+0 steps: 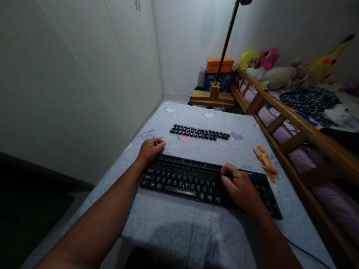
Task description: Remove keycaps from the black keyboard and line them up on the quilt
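Observation:
A black keyboard point(179, 191) lies on the cloth-covered surface in front of me. Its upper rows show bare key sockets, while the lower rows still carry keycaps. My left hand point(150, 151) is closed at the keyboard's far left corner, fingers curled against the edge. Over the right part of the board is my right hand point(240, 188), thumb and index finger curled toward each other; whatever is between them is hidden. A thin wire point(247, 167) shows just beyond that hand. Farther off, loose black keycaps point(199, 133) sit in rows on the cloth.
An orange cloth point(268, 163) and a brush with an orange handle point(270, 177) lie right of the keyboard. A cable point(304, 251) runs off at lower right. A wooden bed rail point(288, 119) borders the right side, a white cabinet point(112, 74) the left. A wooden-based stand point(213, 96) is behind.

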`<state>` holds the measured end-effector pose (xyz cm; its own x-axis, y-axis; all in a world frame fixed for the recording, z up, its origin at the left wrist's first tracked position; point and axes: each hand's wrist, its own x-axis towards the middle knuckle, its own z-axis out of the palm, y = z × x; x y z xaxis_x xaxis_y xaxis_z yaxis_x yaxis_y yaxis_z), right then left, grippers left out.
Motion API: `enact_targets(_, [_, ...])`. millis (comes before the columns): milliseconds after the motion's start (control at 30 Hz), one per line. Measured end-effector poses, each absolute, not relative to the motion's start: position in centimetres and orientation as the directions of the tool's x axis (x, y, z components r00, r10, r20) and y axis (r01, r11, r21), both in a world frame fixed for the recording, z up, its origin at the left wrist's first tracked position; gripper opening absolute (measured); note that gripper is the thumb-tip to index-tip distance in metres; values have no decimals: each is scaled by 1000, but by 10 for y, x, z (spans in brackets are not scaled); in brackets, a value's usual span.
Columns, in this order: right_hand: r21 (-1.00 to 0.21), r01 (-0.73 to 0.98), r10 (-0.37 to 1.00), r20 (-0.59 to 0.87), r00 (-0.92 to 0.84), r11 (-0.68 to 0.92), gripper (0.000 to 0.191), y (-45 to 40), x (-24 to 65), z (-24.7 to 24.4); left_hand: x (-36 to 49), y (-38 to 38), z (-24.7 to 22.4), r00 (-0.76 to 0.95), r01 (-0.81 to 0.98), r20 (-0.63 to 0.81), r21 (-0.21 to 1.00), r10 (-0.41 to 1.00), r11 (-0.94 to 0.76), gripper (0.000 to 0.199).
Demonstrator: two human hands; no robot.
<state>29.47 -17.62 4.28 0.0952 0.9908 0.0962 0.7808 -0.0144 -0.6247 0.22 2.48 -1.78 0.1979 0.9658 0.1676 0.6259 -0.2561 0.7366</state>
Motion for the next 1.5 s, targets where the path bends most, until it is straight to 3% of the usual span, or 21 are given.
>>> enact_targets(500, [-626,775,973,117,199,-83,11,-178,288,40,3,23,-16,207,617,151,747,967,-249,37])
enact_targets(833, [-662,724,954,41,295,-196,9,-171,286,41,2,25,-18,204,632,154,733,967,-250,36])
enact_targets(1067, [-664,747,983,114,145,-33,9,-174,288,42,3,25,-18,203,624,157,740,966,-251,36])
enact_targets(1500, [-630,770,964,132,233,-100,10,-177,289,39,3,24,-15,205,633,161,731,965,-257,35])
